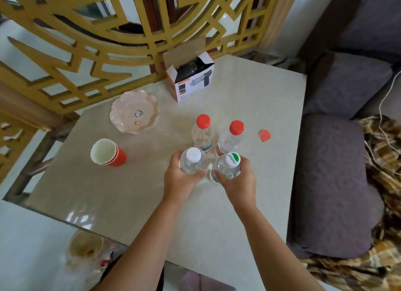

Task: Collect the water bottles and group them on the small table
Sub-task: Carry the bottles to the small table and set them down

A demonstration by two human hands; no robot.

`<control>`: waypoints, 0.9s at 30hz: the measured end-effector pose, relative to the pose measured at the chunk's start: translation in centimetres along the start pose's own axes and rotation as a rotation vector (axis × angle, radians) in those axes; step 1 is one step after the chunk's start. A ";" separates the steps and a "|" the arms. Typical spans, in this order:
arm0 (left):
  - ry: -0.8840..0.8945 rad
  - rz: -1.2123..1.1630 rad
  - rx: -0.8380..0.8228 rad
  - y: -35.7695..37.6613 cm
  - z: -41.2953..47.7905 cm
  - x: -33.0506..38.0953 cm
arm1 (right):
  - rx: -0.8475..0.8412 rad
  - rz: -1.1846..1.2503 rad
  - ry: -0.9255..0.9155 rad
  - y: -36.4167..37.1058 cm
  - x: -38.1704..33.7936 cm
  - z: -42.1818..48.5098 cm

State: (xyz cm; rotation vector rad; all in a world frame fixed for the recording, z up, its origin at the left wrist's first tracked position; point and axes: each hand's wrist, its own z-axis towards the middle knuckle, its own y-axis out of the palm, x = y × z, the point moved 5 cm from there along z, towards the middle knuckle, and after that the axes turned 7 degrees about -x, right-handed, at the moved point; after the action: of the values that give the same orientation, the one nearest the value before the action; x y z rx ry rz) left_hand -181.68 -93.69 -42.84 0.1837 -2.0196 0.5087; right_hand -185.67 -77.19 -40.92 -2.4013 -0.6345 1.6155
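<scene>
Left grip (181, 177): holds white-capped bottle (193, 161).
Right grip (237, 182): holds green-capped bottle (227, 167).
Desk (249, 108): two red-capped bottles (202, 130) upright just beyond.

Arms reach forward, left hand (178, 181) gripping the white-capped bottle (193, 155), right hand (238, 183) the green-capped bottle (232, 159).

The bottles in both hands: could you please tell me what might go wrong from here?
The left hand holds the white-capped bottle and the right hand the green-capped bottle, right beside two standing red-capped bottles; pushing forward could topple one. The held bottles are also close together and might knock against each other.
</scene>
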 end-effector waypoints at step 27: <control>0.208 0.307 0.016 -1.9 -2.7 3.3 | -0.024 -0.458 -0.188 -1.1 -1.5 -2.4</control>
State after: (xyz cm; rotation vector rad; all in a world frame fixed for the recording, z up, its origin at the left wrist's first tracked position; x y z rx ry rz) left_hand -180.43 -93.95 -38.30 -0.1671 -1.8473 0.7060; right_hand -184.26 -76.62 -38.33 -1.9345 -1.1422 1.6362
